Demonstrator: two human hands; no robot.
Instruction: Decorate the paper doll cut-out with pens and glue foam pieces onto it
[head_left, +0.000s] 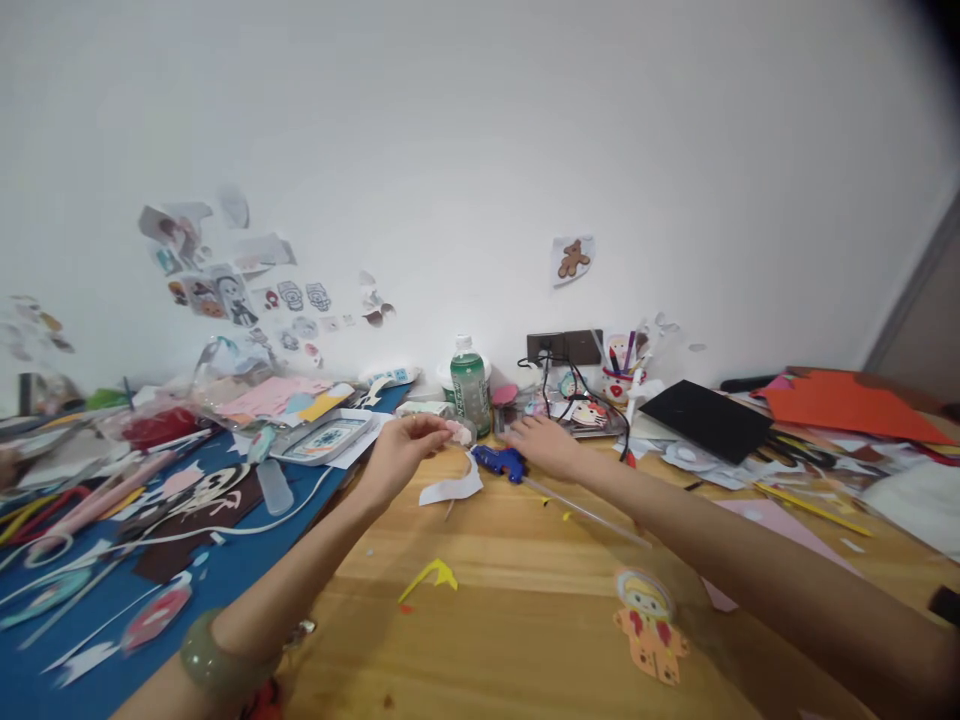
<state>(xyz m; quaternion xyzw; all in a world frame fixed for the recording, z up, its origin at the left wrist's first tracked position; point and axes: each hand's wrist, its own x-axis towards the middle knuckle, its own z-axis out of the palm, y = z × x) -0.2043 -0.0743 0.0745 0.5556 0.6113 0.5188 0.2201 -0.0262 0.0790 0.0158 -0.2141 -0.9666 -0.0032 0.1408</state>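
My left hand (401,455) pinches a small crumpled pale pink piece (460,432) at its fingertips, in front of a green-labelled bottle (469,388). I cannot make out what the piece is. My right hand (541,442) is stretched out just behind a blue glue gun (499,462), fingers extended by some small items at the back of the table. From the glue gun a clear glue stick (589,512) points toward my right forearm. A curled white paper strip (451,488) lies between my hands. Nearer me are a yellow paper scrap (431,575) and a paper doll cutout (649,625).
On the left, a blue mat (300,500) carries a white tray (326,437), a white cable and paper scraps. At the back are a power strip (564,347) with black cords and a pen cup (619,385). Black card (706,420) and orange sheets (847,405) lie right.
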